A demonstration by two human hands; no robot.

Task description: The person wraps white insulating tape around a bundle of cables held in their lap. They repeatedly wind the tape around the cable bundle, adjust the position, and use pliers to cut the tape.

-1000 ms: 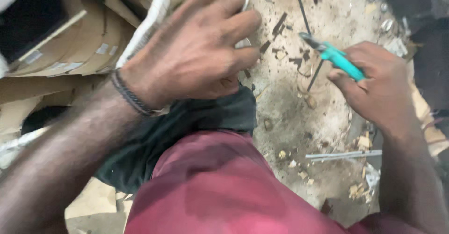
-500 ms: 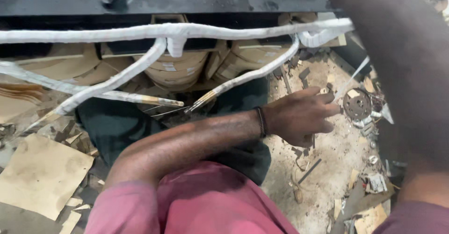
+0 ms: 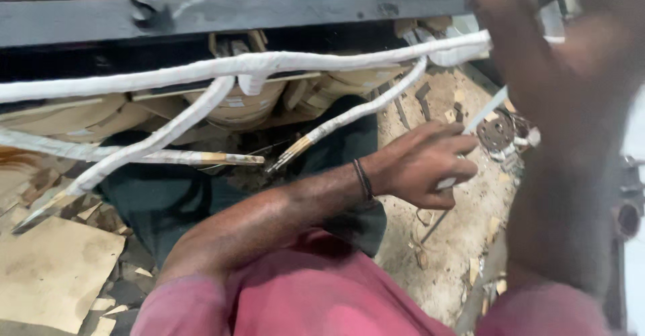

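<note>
White tape-wrapped strip, thin and slanted, sits low over the dusty floor at the right, gripped by the curled fingers of the left hand. The right hand is blurred up close near the wrapped cables; whether it grasps anything cannot be told.

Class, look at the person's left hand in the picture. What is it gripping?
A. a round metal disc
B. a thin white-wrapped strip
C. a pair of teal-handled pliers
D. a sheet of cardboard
B. The left hand is closed around a thin white-wrapped strip that runs up and to the right from the fingers; the cardboard sheet lies apart on the ground, far to the left.
</note>
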